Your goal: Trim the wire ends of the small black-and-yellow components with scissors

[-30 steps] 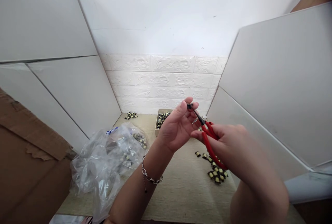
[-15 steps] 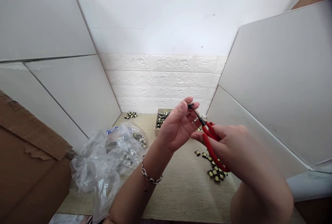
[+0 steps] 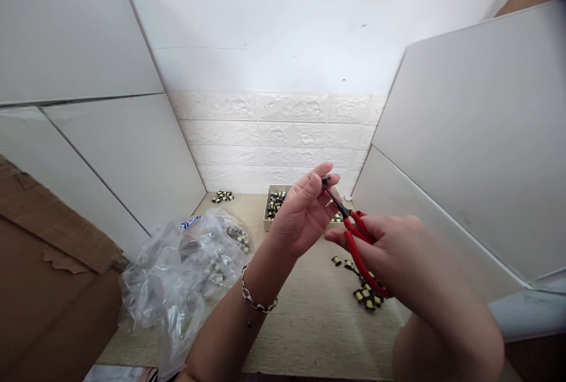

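With the left hand (image 3: 300, 217) pinching the small component (image 3: 325, 180) steady, the right hand (image 3: 389, 246), gripping red-handled pliers (image 3: 354, 231), should nip lightly from five o'clock.

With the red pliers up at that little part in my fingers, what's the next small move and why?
Probably squeeze the red pliers gently. Their tip already meets the small dark part pinched in the left hand fingertips, while the right hand grips the handles. Whether the jaws are already closed is too small to tell.
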`<action>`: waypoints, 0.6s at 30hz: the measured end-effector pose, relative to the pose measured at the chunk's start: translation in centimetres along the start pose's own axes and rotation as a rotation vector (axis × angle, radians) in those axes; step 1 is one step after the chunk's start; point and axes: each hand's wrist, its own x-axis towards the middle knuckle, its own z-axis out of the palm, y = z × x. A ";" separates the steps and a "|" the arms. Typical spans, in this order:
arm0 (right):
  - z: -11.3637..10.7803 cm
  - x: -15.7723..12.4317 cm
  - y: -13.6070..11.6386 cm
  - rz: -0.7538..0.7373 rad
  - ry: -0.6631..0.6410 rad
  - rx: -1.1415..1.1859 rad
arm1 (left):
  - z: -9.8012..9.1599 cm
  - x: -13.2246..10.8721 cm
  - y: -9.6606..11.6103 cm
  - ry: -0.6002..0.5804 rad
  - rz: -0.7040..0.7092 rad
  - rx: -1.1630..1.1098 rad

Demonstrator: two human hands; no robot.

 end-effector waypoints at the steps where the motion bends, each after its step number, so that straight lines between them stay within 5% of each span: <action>1: 0.0 0.0 0.0 0.001 0.002 0.000 | 0.0 0.0 0.0 0.000 -0.002 -0.004; 18: 0.0 0.2 0.0 0.008 0.006 0.008 | -0.1 0.0 0.0 0.034 -0.008 0.023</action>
